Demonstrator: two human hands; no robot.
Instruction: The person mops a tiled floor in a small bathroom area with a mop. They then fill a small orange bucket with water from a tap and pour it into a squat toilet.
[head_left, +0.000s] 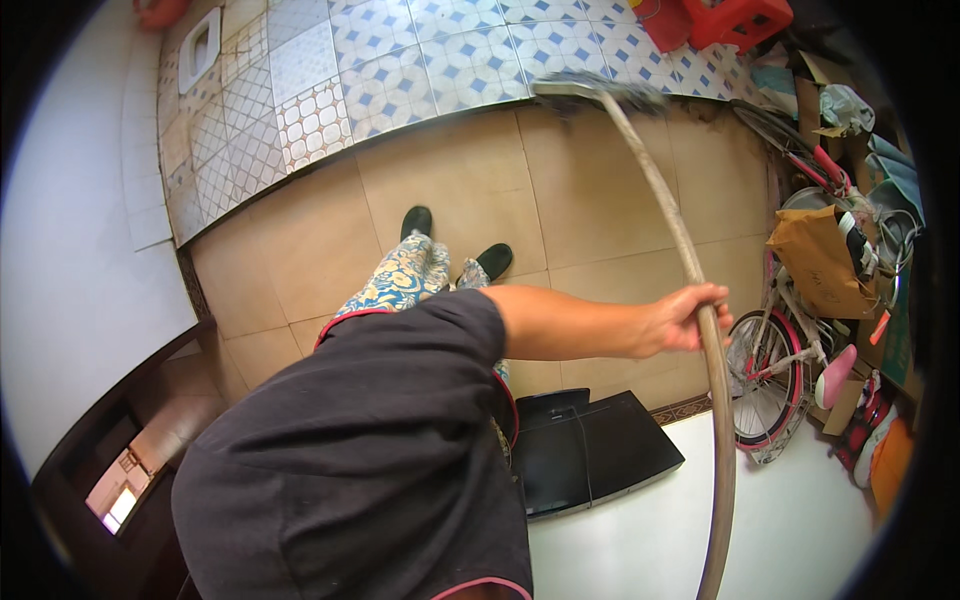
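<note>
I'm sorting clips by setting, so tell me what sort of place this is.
Probably a home, perhaps a hallway used for storage: a bicycle is kept on the right, and a red stool sits at the edge of patterned tiles.

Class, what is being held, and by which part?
A grey-headed mop with a long brown wooden handle, gripped by the left hand around the handle's visible middle.

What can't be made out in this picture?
In the head view:
Mop head: strands smeared by motion blur.
Mop handle: free end cut off by the lower edge.
Right hand: not visible, likely beyond the lower edge.
Black screen: left edge partly behind the dark shirt.
</note>
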